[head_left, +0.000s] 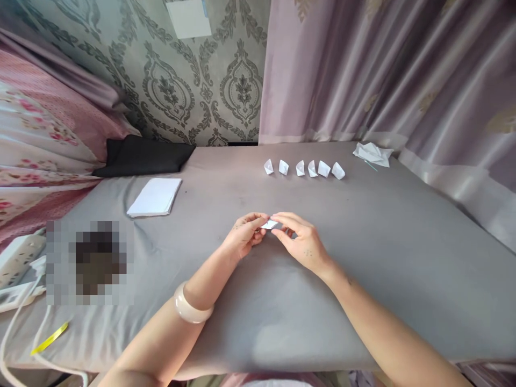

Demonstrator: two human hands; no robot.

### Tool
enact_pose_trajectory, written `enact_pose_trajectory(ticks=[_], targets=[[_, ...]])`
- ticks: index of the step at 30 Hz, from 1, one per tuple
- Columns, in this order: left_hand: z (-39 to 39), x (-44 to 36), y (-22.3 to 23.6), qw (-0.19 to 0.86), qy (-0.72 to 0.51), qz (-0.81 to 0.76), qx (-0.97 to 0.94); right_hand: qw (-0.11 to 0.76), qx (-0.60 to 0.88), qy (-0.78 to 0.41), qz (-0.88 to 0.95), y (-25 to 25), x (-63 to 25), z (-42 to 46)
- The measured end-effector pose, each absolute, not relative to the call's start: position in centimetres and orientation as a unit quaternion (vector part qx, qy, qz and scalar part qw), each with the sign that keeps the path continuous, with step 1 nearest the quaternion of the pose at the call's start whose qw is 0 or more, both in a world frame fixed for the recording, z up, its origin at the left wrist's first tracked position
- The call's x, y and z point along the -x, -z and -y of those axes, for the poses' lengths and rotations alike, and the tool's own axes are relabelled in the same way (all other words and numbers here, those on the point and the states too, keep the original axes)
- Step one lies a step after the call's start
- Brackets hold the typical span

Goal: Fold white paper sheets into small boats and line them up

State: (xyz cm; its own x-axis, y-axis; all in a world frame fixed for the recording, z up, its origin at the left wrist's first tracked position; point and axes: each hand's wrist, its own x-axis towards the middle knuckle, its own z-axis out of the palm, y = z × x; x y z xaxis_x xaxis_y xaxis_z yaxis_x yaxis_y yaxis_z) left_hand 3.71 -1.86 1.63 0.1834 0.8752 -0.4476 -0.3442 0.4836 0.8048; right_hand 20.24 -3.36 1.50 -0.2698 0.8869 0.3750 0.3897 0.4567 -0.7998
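A small white folded paper piece (pixel 270 224) is pinched between both hands over the middle of a grey cloth-covered surface (pixel 382 258). My left hand (pixel 244 238) grips its left end with the fingertips; a pale bangle circles that wrist. My right hand (pixel 300 240) holds the right end from above. Most of the paper is hidden by the fingers. Farther back, a row of several small folded white paper shapes (pixel 304 168) stands on the cloth.
A stack of white paper sheets (pixel 155 197) lies at the left, beside a black cushion (pixel 145 155). Crumpled white paper (pixel 373 153) sits at the back right near the curtain. A white power strip (pixel 20 255), cables and a yellow strip (pixel 49 339) are at the left edge.
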Motion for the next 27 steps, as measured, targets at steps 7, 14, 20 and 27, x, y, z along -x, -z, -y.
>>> enact_pose_trajectory(ticks=[7,14,20,27], targets=[[2.3,-3.8,-1.8,0.633,-0.389,-0.529,-0.409,0.441,0.426,-0.272,0.742,-0.6,-20.2,3.0],[2.5,-4.0,-1.5,0.364,-0.406,-0.566,-0.618,0.407,0.458,-0.242,0.752,0.6,-20.7,2.0],[2.4,-4.5,-0.8,0.272,-0.377,-0.532,-0.708,0.38,0.48,-0.238,0.754,0.7,-20.7,2.0],[2.2,-4.6,-0.2,0.232,-0.377,-0.52,-0.731,0.417,0.48,-0.213,0.742,0.0,-20.1,2.4]])
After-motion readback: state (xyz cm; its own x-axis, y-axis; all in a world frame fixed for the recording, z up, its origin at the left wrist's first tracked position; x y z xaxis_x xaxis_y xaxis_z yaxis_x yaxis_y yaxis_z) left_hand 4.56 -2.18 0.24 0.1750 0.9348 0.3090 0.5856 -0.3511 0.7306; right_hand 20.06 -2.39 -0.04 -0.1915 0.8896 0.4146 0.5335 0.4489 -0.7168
